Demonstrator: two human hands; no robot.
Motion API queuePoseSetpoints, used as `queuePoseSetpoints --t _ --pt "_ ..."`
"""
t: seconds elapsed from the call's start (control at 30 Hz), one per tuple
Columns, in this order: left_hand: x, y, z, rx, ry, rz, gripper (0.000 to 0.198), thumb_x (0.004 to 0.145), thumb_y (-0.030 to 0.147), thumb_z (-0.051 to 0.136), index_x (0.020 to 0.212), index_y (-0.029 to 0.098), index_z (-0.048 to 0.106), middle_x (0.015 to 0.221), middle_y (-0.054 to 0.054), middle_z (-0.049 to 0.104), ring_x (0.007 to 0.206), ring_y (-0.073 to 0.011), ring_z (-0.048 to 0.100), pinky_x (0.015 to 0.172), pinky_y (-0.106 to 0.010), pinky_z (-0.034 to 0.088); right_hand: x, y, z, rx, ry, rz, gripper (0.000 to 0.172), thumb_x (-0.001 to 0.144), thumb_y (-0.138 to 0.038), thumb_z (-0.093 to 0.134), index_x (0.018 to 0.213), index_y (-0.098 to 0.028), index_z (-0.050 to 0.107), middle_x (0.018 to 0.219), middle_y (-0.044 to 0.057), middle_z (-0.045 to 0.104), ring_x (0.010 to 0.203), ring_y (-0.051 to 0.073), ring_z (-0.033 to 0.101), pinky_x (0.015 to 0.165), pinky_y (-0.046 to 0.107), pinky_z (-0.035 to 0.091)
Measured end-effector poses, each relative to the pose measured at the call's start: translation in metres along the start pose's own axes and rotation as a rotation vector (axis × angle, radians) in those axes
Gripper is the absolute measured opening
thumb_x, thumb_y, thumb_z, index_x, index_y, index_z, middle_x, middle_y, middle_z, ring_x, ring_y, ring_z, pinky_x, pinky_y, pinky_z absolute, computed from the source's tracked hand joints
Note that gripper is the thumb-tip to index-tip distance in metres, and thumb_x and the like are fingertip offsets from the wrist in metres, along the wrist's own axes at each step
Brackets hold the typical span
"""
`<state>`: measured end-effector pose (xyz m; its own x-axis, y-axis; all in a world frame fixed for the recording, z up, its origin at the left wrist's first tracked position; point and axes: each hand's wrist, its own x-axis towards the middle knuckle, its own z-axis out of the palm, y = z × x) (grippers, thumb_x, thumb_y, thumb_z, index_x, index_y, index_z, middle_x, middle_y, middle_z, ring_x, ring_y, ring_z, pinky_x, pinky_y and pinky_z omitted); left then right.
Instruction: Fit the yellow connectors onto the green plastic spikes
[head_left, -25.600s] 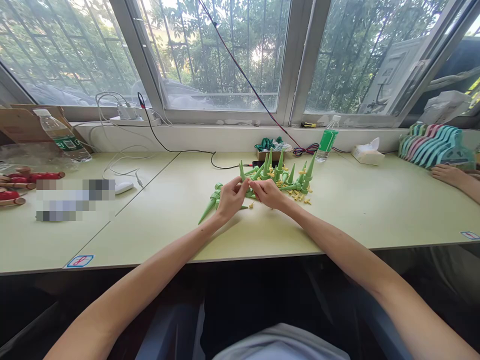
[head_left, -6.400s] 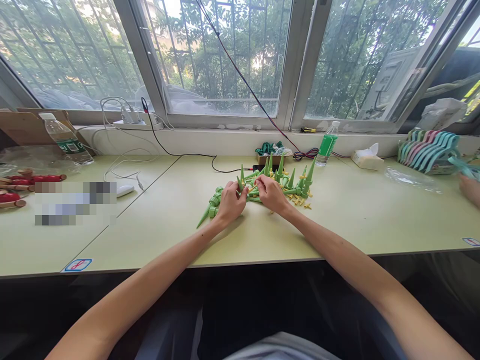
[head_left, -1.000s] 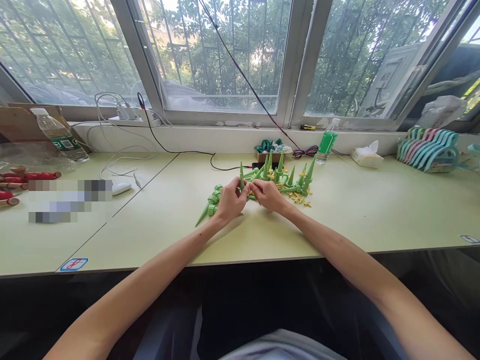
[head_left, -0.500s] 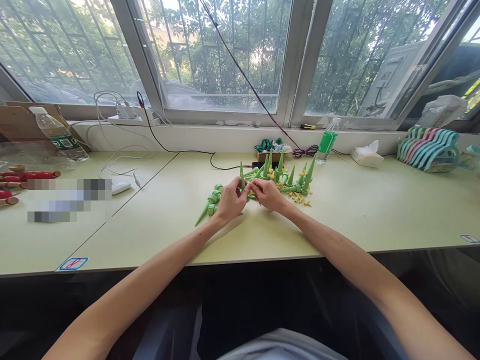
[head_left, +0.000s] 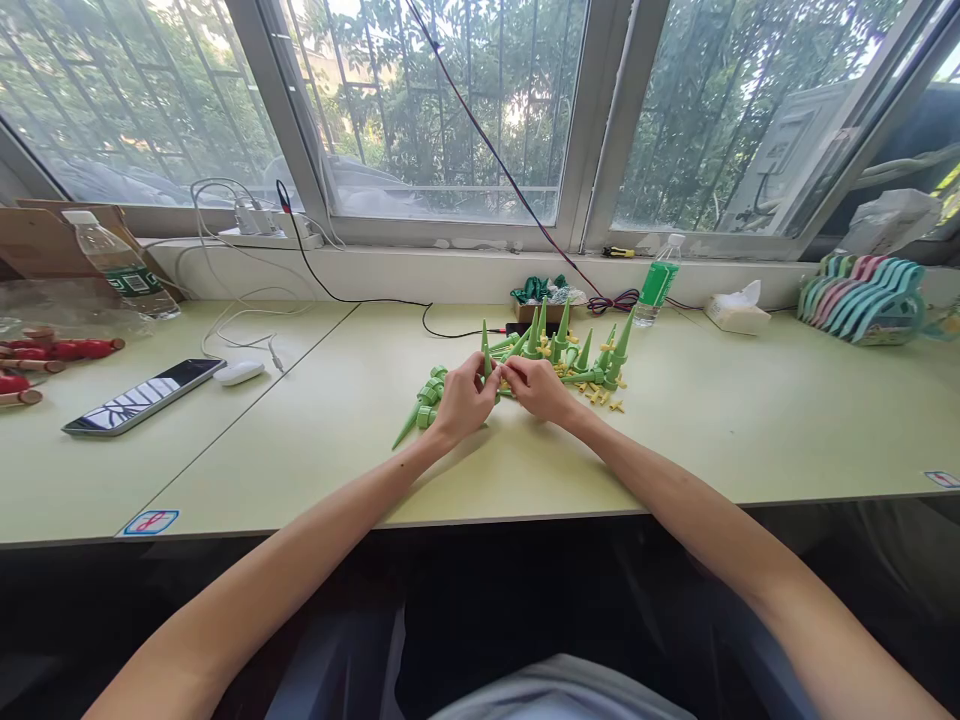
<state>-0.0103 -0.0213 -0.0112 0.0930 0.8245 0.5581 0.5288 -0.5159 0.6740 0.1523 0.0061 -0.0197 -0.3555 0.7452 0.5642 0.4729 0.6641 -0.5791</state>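
Note:
My left hand (head_left: 465, 402) is closed round a green plastic plant watering spike (head_left: 486, 350), its point upward. Against it, my right hand (head_left: 538, 388) is closed in a pinch at the lower part of the spike; whatever lies between those fingertips is hidden. Behind and to the right of the hands, several green spikes (head_left: 619, 352) stand or lie in a group. Small yellow valve pieces (head_left: 595, 395) are scattered among them. Left of my left hand lie more green spikes with ribbed caps (head_left: 427, 394), one pointing toward the front edge.
Behind the spikes sits a small box with green wrappings (head_left: 541, 294), near a water bottle (head_left: 657, 282). Tissues (head_left: 738, 308) and pastel hangers (head_left: 862, 298) stand at right. A phone (head_left: 142, 398), white mouse-like object (head_left: 239, 373), cables and red wooden pieces (head_left: 60, 348) lie at left.
Both hands stay together at the spike with hardly any visible movement. The whole view has shifted very slightly.

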Motion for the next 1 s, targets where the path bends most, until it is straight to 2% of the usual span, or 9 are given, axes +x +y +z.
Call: queuePoseSetpoints --t 1.0 --pt "0.0002 -0.0013 0.0004 0.005 -0.002 0.006 0.012 0.089 0.032 0.057 0.086 0.020 0.058 0.068 0.003 0.060 0.050 -0.0096 0.047 0.053 -0.025 0.037 -0.0011 -0.0034 -0.0011 0.008 -0.038 0.016 0.031 0.098 -0.031 0.044 0.069 -0.020 0.044 0.056 -0.003 0.046 0.054 0.011 0.036 0.057 0.026 0.029"
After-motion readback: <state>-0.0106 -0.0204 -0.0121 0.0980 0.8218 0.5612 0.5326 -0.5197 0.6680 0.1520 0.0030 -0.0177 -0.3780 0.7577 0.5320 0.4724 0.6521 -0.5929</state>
